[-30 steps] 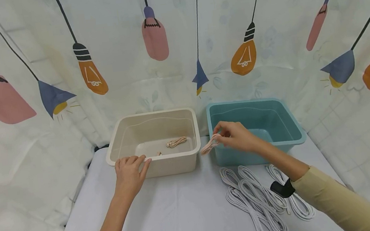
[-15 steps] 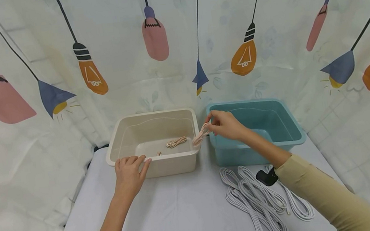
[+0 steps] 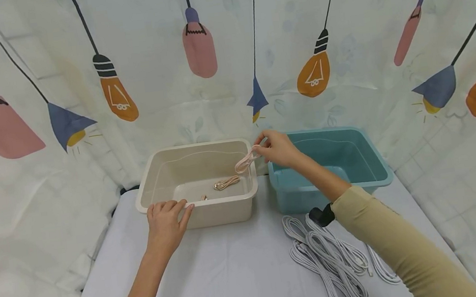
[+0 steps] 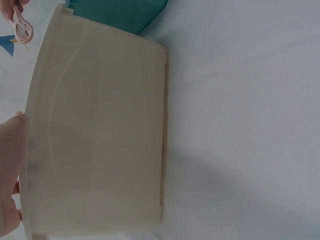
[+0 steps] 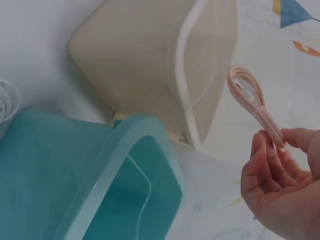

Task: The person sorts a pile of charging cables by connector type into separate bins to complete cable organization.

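Observation:
Between thumb and fingertips, my right hand (image 3: 277,149) pinches one end of a small coiled pale pink cable (image 3: 246,160). Its looped end hangs over the right rim of the beige bin (image 3: 219,212), and a white part shows inside the loop in the right wrist view. My left hand (image 3: 166,225) rests on the front rim of that bin, fingers laid over the edge and thumb spread along it. Inside lie a bundled tan cable (image 3: 226,183) and a small copper-coloured bit (image 3: 204,197), partly hidden by the front wall.
A teal bin (image 3: 302,200) stands to the right of the beige one. Several white coiled cables (image 3: 322,257) lie on the white cloth (image 3: 231,273) in front of it, partly under my right forearm. A curtain with printed lamps (image 3: 232,104) hangs behind.
My right hand has carried the pink cable left and upward, from the teal bin's front left corner to over the beige bin's right rim. The left hand stays on the rim.

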The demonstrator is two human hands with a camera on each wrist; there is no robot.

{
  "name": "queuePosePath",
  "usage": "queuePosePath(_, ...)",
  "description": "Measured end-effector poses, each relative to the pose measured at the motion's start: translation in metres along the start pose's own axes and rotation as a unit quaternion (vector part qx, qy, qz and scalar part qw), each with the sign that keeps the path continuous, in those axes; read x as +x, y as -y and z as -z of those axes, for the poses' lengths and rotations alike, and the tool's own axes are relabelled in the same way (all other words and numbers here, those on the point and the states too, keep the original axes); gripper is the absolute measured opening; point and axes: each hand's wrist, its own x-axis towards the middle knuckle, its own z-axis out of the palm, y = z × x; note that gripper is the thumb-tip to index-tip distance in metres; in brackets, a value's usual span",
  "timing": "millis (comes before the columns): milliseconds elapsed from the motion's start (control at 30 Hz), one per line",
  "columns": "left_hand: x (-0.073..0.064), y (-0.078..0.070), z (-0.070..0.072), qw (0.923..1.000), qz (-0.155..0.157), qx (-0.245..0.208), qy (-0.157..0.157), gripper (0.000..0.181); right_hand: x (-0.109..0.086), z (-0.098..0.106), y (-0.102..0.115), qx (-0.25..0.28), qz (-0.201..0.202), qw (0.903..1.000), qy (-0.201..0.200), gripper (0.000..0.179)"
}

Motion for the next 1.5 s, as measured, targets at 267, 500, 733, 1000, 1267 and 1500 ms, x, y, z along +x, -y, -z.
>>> queuePosePath(267,0.0,0.0,0.0,0.9999,-0.005,-0.005,-0.009,0.03,0.017,-0.007,0.01,0.049,-0.046,0.9973,-0.028,0.024)
queuePosePath(500,0.0,0.0,0.0,1.0,-0.001,-0.005,-0.004,0.03,0.03,-0.012,0.021,0.09,-0.079,0.9915,-0.052,0.024)
queuePosePath(733,0.001,-0.002,0.001,1.0,0.0,-0.002,-0.001,0.03,0.044,-0.017,0.025,0.098,-0.1,0.9878,-0.067,0.024)
queuePosePath(1000,0.001,-0.003,0.001,1.0,0.0,-0.004,-0.002,0.029,0.051,-0.021,0.031,0.178,-0.138,0.9721,-0.065,0.03)
queuePosePath(1267,0.001,-0.002,-0.002,1.0,-0.004,-0.004,-0.008,0.029,0.041,-0.029,0.02,0.257,-0.149,0.9541,0.041,0.063)
queuePosePath(1500,0.0,-0.001,0.001,0.9999,-0.011,0.001,-0.013,0.028,0.026,-0.031,0.01,0.2,-0.099,0.9733,0.054,0.057)
